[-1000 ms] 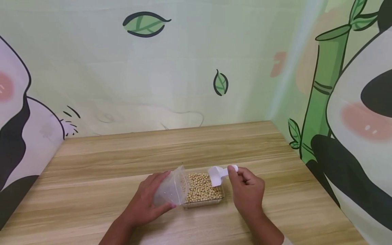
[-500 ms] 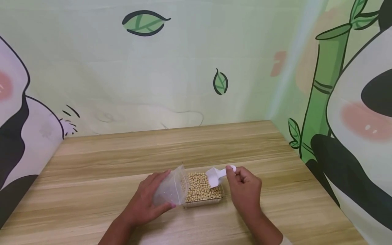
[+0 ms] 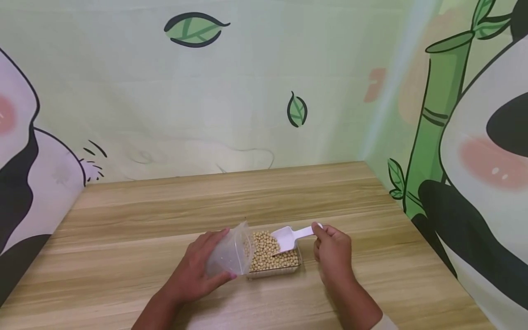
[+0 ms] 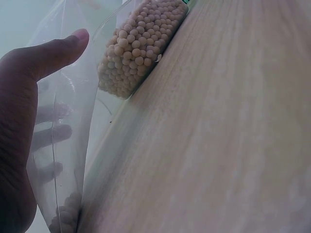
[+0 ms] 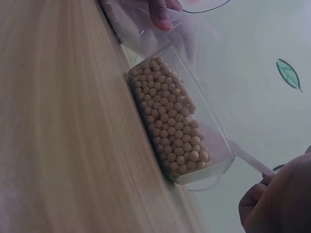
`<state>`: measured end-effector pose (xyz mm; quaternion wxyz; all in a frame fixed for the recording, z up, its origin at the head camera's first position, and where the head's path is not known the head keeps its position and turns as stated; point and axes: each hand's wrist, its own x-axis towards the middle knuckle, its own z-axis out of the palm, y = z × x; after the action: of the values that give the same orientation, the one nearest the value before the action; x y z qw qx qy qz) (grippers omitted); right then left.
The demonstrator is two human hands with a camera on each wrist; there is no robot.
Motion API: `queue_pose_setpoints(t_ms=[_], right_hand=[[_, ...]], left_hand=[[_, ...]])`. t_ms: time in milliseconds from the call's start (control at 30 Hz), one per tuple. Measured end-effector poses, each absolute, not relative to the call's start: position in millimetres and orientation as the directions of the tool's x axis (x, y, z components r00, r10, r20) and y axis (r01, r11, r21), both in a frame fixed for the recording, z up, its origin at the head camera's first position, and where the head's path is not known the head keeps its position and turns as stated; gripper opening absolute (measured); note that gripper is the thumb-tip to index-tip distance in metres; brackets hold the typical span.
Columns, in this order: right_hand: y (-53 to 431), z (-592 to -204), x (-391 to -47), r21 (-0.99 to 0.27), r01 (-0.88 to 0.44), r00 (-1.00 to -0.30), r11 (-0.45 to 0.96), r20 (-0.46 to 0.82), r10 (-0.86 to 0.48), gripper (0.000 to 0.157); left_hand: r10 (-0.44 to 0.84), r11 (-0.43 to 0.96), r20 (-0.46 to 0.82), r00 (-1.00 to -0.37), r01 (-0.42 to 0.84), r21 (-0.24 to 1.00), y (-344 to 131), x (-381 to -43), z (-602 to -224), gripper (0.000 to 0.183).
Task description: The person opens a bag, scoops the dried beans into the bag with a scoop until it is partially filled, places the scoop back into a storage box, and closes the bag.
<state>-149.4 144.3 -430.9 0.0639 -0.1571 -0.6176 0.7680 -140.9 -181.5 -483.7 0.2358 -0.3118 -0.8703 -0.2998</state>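
Observation:
Clear plastic box (image 3: 274,273), filled with round beige soybeans (image 3: 261,252), stands on the table in the head view. My right hand (image 3: 336,254) pinches the end of a white scoop's handle; the scoop (image 3: 283,238) lies tilted with its lip at the beans and its mouth facing left. At the box's left side, my left hand (image 3: 195,272) holds a translucent plastic bag (image 3: 224,256) on its side, thumb in front and fingers behind, its mouth against the box. In the left wrist view a few beans (image 4: 68,213) sit at the bag's bottom.
A wood-grain table (image 3: 165,206) lies beneath everything. Behind it hangs a pale green backdrop (image 3: 231,101) printed with leaves, bamboo and pandas, and it also closes off the right side.
The scoop has dipped and moved left into the beans, its bowl now lower and more level. My right hand has shifted along the handle's end. The left hand and bag stay in place.

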Motion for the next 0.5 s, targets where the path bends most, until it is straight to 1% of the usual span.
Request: queue_pose_setpoints(t_ms=[100,267,500], right_hand=[[146,-431,-151,-0.943,0.149,-0.941,-0.298,-0.228,0.249,0.043],[150,-435,-155,-0.911,0.211,-0.938,-0.355,-0.291,0.188,0.048],[153,-442,-158,-0.859,0.278,-0.921,-0.430,-0.365,0.135,0.045]], left_hand=[[0.402,0.628,0.596,-0.695,0.683,0.373,-181,-141,-483,0.095],[0.402,0.629,0.597,-0.694,0.683,0.370,-181,-141,-483,0.096],[0.400,0.633,0.586,-0.705,0.675,0.380,-181,-140,-484,0.095]])
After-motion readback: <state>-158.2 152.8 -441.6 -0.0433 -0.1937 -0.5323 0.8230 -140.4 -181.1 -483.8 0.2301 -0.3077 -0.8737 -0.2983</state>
